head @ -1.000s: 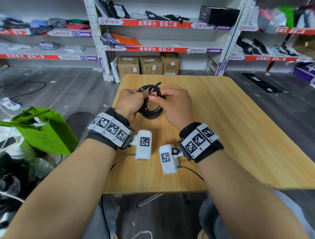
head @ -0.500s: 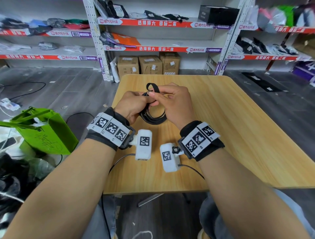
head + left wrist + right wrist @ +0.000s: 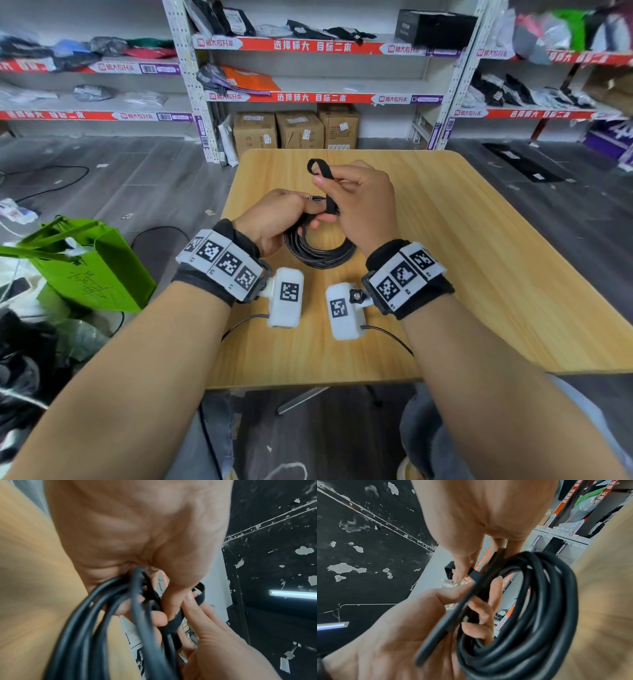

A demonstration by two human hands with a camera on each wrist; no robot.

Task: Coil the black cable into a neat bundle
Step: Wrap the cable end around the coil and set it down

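Observation:
The black cable is wound into several loops that hang below my two hands over the wooden table. My left hand grips the top of the coil, fingers curled round the loops. My right hand pinches a flat black strap between thumb and forefinger and holds it up above the coil; the strap's free end curls over. In the right wrist view the strap runs across the cable bundle. The strap's lower end is hidden between the hands.
A green bag stands on the floor left of the table. Shelving with packaged goods and cardboard boxes lines the back wall. The table's right half is bare wood.
My right hand has lifted the strap higher above the coil and drawn it straighter. The coil has sunk lower between the hands, and the left hand keeps its grip.

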